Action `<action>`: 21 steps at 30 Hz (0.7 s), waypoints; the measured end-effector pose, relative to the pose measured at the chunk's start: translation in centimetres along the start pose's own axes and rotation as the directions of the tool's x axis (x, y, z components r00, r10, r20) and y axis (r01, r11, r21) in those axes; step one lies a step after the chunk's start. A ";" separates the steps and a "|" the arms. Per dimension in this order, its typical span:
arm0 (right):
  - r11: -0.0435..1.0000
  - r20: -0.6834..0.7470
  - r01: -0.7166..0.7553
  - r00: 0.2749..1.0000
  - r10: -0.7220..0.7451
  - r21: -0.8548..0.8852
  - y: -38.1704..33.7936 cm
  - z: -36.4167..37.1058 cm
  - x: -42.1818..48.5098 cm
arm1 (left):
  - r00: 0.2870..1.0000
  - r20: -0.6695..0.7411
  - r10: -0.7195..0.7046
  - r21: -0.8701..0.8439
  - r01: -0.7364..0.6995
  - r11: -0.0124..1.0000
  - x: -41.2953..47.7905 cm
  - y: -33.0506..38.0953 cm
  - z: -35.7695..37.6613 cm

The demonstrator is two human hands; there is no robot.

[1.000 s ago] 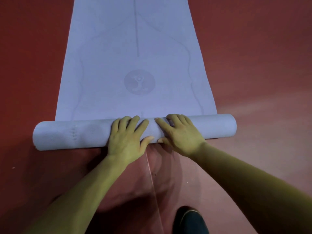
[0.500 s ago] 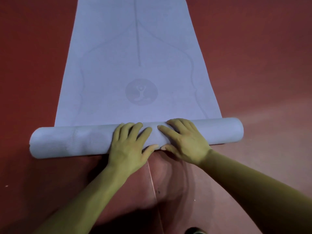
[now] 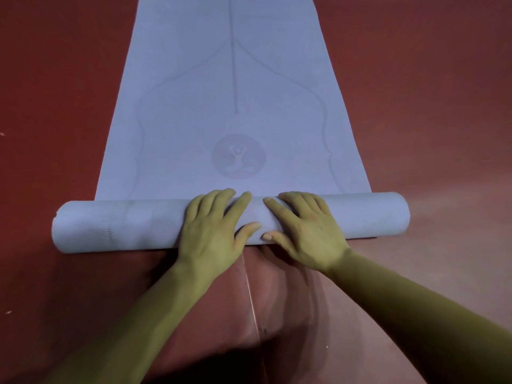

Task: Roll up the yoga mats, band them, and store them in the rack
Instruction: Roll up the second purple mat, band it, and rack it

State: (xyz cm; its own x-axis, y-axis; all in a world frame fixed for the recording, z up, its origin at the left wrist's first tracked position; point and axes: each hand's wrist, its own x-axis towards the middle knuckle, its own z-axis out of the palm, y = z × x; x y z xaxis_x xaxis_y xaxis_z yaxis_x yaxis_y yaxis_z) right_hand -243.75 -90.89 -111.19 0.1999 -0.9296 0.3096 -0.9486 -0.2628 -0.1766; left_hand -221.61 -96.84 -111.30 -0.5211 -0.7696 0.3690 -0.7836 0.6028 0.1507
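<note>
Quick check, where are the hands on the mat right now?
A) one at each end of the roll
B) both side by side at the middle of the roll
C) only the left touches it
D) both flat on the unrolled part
B: the left hand and right hand lie palm-down next to each other on the middle of the roll, whose ends are bare.

Both forearms bare to frame edge; no sleeves, watch or rings seen. Left hand [image 3: 213, 231] and right hand [image 3: 307, 234] ungloved, nails short.
</note>
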 end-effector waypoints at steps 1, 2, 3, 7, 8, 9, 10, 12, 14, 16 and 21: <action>1.000 0.003 0.004 1.000 -0.004 -0.002 0.2 0.0 0.2 | 1.000 -0.018 -0.001 0.009 0.001 1.000 -0.4 0.1 0.0; 1.000 0.006 0.006 1.000 -0.006 -0.002 0.4 0.0 0.4 | 1.000 -0.031 0.000 0.016 0.000 1.000 -0.9 0.1 0.1; 1.000 0.013 0.004 1.000 -0.004 0.001 0.5 0.1 0.6 | 0.999 -0.036 0.001 0.018 -0.001 1.000 -1.2 0.0 0.2; 1.000 0.034 -0.028 0.999 0.028 -0.002 0.5 -0.2 1.1 | 1.000 -0.018 -0.005 0.029 0.006 1.000 -0.9 -0.3 0.7; 0.999 0.027 -0.041 0.999 0.041 -0.003 0.3 -0.4 1.1 | 1.000 -0.007 -0.015 0.031 0.016 0.999 -0.6 -0.3 0.8; 0.999 0.017 -0.052 0.999 0.052 -0.003 0.0 -0.5 1.0 | 1.000 0.005 -0.026 0.029 0.026 0.999 -0.2 -0.3 0.8; 0.998 0.009 -0.057 0.998 0.057 -0.003 -0.3 -0.5 1.0 | 0.999 0.018 -0.036 0.024 0.035 0.999 0.1 -0.4 0.8; 0.998 -0.004 -0.070 0.998 0.070 -0.007 -0.6 -0.1 0.8 | 0.998 0.036 -0.051 0.010 0.050 0.999 0.7 -0.6 0.8; 0.996 -0.011 -0.087 0.996 0.087 -0.009 -0.5 0.4 1.0 | 0.996 0.058 -0.074 -0.012 0.075 0.997 1.3 -0.8 0.6; 0.995 -0.020 -0.097 0.995 0.097 -0.007 -0.1 0.7 1.5 | 0.989 0.071 -0.131 -0.041 0.134 0.990 1.7 -0.6 0.4; 0.996 0.000 -0.086 0.996 0.086 0.008 0.8 1.0 2.6 | 0.990 0.032 -0.134 -0.049 0.135 0.990 0.7 -0.2 0.6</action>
State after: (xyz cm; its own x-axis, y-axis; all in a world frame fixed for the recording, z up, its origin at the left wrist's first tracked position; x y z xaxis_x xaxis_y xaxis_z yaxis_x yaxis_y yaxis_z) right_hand -243.75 -93.76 -111.47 0.1176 -0.9489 0.2928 -0.9604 -0.1837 -0.2097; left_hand -222.06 -97.66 -111.64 -0.4223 -0.8497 0.3157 -0.8294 0.5027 0.2437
